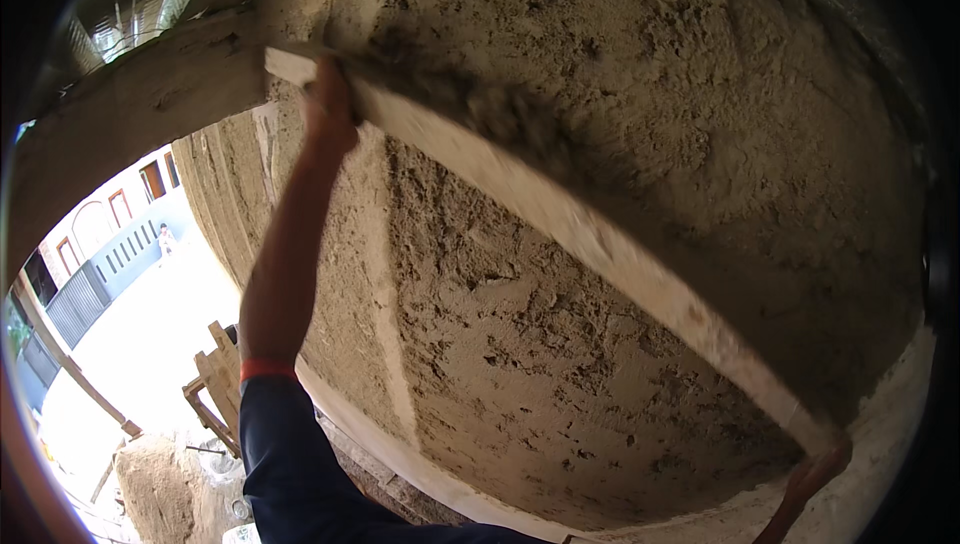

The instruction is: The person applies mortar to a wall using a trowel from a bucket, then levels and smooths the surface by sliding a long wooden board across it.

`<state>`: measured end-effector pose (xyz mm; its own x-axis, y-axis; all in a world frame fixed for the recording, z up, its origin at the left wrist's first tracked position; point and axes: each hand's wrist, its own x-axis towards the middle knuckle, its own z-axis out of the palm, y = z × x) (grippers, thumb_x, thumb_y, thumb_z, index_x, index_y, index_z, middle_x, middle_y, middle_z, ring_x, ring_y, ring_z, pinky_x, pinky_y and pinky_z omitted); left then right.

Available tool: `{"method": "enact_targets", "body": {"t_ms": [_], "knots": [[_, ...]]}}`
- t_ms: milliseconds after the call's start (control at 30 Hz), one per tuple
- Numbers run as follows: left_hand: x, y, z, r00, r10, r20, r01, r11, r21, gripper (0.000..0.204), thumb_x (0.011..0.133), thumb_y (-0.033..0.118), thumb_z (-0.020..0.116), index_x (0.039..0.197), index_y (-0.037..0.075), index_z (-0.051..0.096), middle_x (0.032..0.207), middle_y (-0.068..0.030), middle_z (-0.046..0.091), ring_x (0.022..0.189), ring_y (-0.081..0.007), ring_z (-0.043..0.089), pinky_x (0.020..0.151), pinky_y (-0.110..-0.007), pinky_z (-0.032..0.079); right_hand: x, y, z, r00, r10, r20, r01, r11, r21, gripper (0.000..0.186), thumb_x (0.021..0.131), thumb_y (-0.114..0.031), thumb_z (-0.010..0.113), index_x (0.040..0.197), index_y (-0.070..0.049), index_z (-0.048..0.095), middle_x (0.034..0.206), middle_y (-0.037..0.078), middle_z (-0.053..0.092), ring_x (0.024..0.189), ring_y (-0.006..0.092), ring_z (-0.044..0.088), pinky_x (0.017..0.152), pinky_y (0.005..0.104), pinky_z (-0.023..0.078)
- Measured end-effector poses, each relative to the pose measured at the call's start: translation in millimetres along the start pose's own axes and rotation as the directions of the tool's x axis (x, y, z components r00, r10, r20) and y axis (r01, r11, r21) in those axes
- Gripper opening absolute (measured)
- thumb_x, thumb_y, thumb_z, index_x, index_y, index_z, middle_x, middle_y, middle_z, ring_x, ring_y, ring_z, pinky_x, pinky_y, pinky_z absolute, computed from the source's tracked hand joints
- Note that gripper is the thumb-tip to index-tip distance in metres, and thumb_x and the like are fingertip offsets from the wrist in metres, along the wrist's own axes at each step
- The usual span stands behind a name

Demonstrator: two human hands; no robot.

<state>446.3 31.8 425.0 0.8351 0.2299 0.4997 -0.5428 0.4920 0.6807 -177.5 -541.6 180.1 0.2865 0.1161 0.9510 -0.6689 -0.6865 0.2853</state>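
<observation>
A long, pale screed board (560, 214) slants across a rough mortar-covered wall (720, 134), its upper end to the left and its lower end to the right. My left hand (332, 109) is wrapped round the board close to the upper end, the arm stretched up. At the lower right end, my right hand (825, 462) grips the board; part of that hand is hidden. Loose, blurred mortar (510, 109) lies along the board's upper edge. Below the board the mortar surface is pitted and uneven, with a smoother vertical strip (385, 284) at its left.
A beam (130, 94) crosses at the upper left. Beyond it lies a bright yard with a pale building (105, 209), a grey gate (80, 306) and a distant person (166, 240). Wooden pieces (215, 389) and a brown mound (155, 484) stand at the lower left.
</observation>
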Motion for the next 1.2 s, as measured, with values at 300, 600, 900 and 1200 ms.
{"method": "enact_targets", "body": {"t_ms": [300, 600, 900, 1200], "knots": [[116, 47, -32, 0.999, 0.031, -0.01, -0.03, 0.997, 0.075, 0.059, 0.078, 0.041, 0.062, 0.123, 0.008, 0.045, 0.107, -0.0108, 0.056, 0.093, -0.0293, 0.059, 0.073, -0.044, 0.049, 139, -57, -24, 0.998, 0.001, 0.066, -0.006, 0.998, 0.068, 0.048, 0.086, -0.02, 0.054, 0.129, -0.003, 0.042, 0.128, 0.019, 0.044, 0.121, 0.0372, 0.039, 0.1, 0.049, 0.03], [-9, -21, -55, 0.935, -0.288, 0.208, 0.26, 0.953, 0.153, 0.04, 0.085, 0.048, 0.053, 0.105, 0.013, 0.055, 0.093, -0.0033, 0.058, 0.077, -0.0172, 0.058, 0.052, -0.034, 0.047, 56, -10, -29, 0.979, 0.073, 0.189, -0.083, 0.995, 0.046, 0.061, 0.07, -0.001, 0.055, 0.129, -0.005, 0.04, 0.131, 0.022, 0.038, 0.124, 0.0424, 0.032, 0.103, 0.053, 0.026], [-54, -47, -50, 0.9, -0.043, 0.434, 0.013, 0.997, 0.072, 0.043, 0.092, 0.039, 0.043, 0.123, 0.01, 0.048, 0.121, -0.0065, 0.053, 0.11, -0.0173, 0.052, 0.086, -0.032, 0.048, 92, 81, -17, 0.996, -0.071, 0.055, 0.076, 0.993, -0.094, 0.052, 0.075, -0.003, 0.052, 0.126, -0.005, 0.044, 0.127, 0.021, 0.044, 0.121, 0.041, 0.038, 0.104, 0.0534, 0.026], [-83, -14, -11, 0.914, -0.254, 0.317, 0.26, 0.965, 0.023, 0.043, 0.095, 0.043, 0.037, 0.123, 0.011, 0.046, 0.108, -0.0027, 0.056, 0.082, -0.0128, 0.053, 0.055, -0.024, 0.04, 174, 69, -64, 0.989, 0.093, 0.116, -0.027, 0.88, -0.474, 0.061, 0.08, -0.028, 0.064, 0.135, -0.015, 0.041, 0.121, 0.019, 0.051, 0.113, 0.0379, 0.047, 0.098, 0.0445, 0.036]]}}
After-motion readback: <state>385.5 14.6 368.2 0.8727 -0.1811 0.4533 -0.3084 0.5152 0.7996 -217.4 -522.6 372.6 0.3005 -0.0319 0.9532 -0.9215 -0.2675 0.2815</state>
